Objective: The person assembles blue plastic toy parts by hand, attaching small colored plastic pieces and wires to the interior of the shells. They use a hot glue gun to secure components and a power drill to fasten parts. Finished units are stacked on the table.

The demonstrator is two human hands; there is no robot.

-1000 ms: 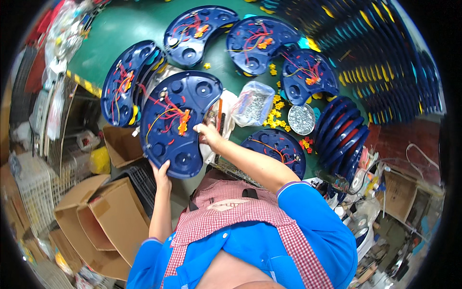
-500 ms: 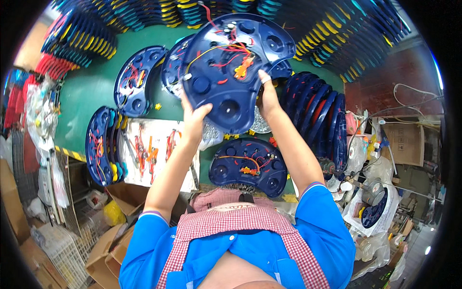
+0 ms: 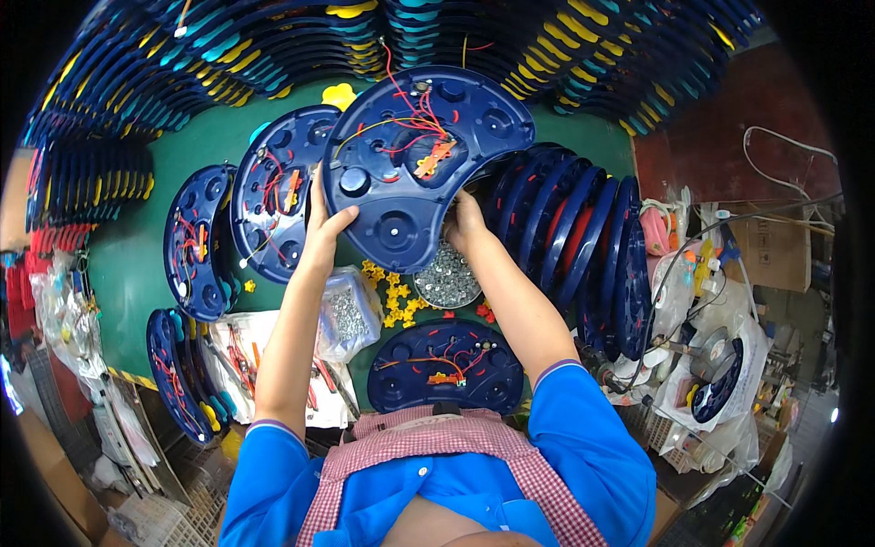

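Note:
A crescent-shaped dark blue plastic shell is held up above the table, hollow side up. Red and yellow wires and an orange circuit board lie inside it. My left hand grips its left edge, thumb on top and fingers mostly hidden. My right hand is at the inner curve on the right, its fingertips hidden by the shell. Beneath are a round dish of small metal parts and yellow flower-shaped pieces. Another wired shell lies close to my apron.
More wired shells lie at left, and a row of nested shells stands at right. Tall stacks line the back. A clear tub of metal parts sits by a white sheet with wires. A cable hangs at right.
The view has shifted. The held shell has moved off the metal-part dish and yellow pieces, which now show more. My right thumb has left the shell's top face and that hand sits lower along the edge.

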